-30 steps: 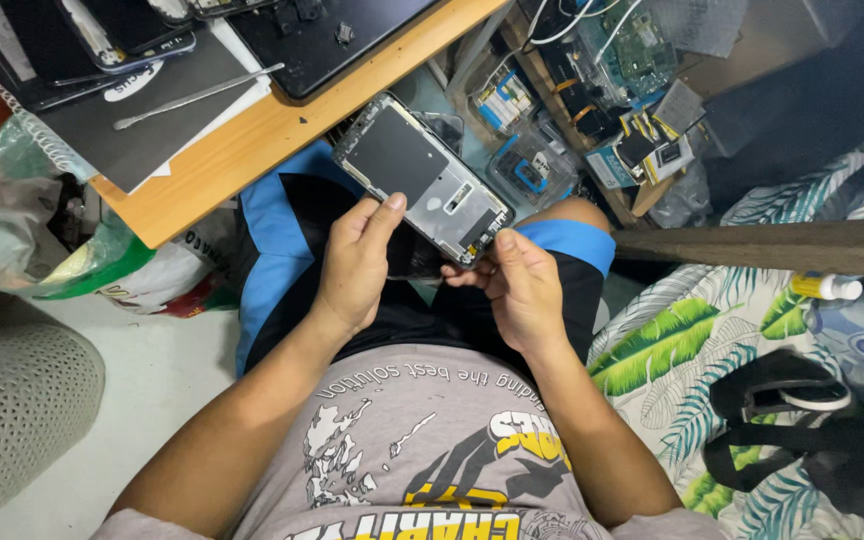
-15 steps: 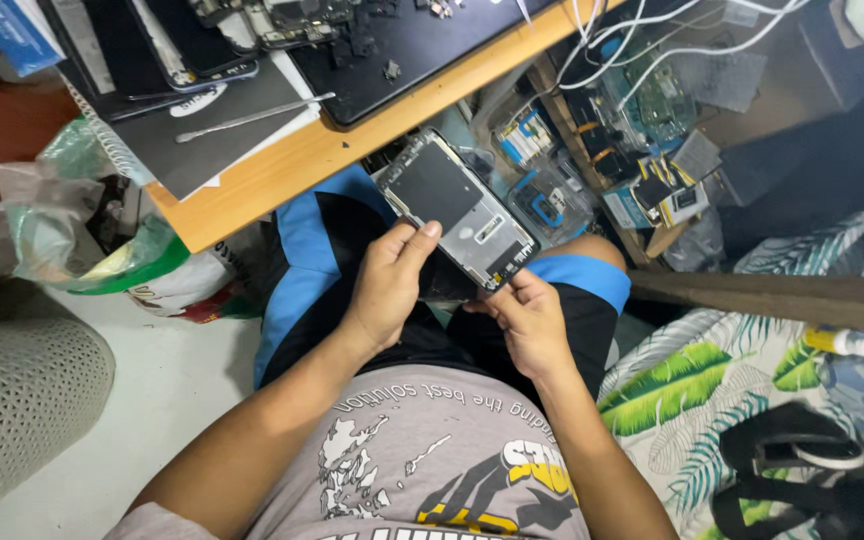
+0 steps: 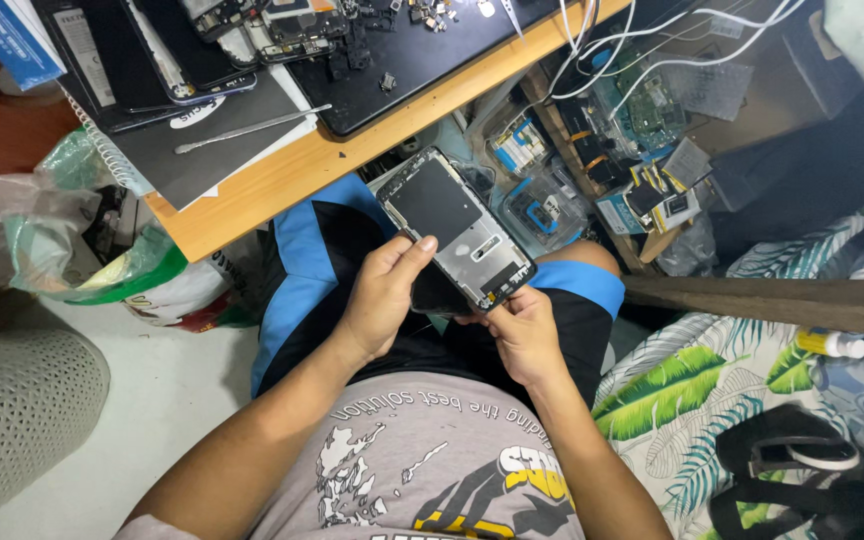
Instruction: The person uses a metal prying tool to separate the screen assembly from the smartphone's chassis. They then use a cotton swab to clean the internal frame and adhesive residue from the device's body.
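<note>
Below the desk edge, both hands grip an opened phone frame.

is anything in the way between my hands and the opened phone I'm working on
Nothing visible. The left hand and right hand already grip the opened phone directly, above the lap, just clear of the desk edge.

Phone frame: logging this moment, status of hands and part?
Left hand and right hand both grip the opened phone frame, held over the lap. Wooden desk edge just beyond. Nothing between hands.
</note>
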